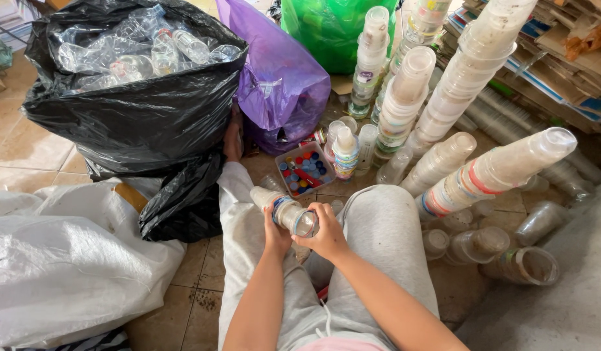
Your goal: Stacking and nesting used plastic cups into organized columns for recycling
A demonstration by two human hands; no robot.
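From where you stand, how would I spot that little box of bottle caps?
Find the big black bag of clear bottles, then the purple bag to its right. On the floor just below the purple bag sits a small clear tray; unlike the cup stacks around it, it holds loose red and blue caps.

Blue-banded label on held bottle (284, 209)

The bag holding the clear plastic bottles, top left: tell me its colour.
Black, glossy and crinkled: the bag shows plainly in the head view, its mouth open around the clear bottles.
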